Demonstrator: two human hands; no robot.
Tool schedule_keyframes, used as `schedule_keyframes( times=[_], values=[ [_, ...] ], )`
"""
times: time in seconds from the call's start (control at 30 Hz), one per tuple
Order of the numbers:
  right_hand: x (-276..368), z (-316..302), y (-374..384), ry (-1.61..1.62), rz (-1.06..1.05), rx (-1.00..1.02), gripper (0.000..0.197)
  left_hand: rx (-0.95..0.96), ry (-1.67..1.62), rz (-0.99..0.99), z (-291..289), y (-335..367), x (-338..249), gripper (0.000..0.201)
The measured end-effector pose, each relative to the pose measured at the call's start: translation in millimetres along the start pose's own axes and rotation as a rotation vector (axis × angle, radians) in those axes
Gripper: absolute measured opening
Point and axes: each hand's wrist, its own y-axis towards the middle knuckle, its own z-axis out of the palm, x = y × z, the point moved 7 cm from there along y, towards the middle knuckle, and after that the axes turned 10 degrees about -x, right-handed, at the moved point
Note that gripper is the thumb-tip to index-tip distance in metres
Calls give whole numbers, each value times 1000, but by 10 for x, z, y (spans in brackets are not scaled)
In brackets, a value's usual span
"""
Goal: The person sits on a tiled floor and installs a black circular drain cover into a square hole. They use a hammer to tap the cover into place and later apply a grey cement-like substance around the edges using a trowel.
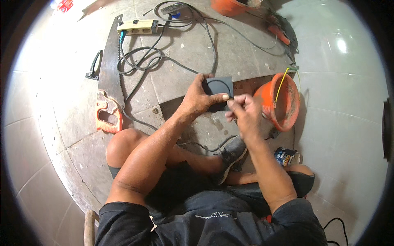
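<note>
In front of me my left hand [201, 95] grips a dark grey square plate [223, 84] with a round black ring on its face. The thumb presses across the plate's front, and the fingers go behind it out of sight. My right hand [247, 112] is at the plate's lower right corner, its fingers curled and thumb pinched toward them. What that pinch holds, if anything, is hidden. Both hands are above a square dark recess [209, 123] in the floor.
An orange bucket [269, 96] lies tipped at the right, beside a crumpled can [286, 156]. A handsaw [110, 74] lies at the left, under a power strip [137, 27] with coiled cable [143, 61]. Another orange bucket [232, 7] and an orange-and-dark tool [281, 35] are farther off.
</note>
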Motion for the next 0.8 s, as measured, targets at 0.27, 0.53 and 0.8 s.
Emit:
schedule_keyframes(
  times=[0.27, 0.53, 0.8],
  values=[
    [680, -503, -903, -630, -979, -154, 15, 346, -616, -244, 410, -588, -370, 59],
    [660, -724, -1088, -672, -1179, -100, 30, 570, -600, -30, 518, -634, -487, 62],
    [569, -698, -1009, -635, -1079, -98, 28, 453, -286, 43, 495, -570, -373, 54]
  ],
)
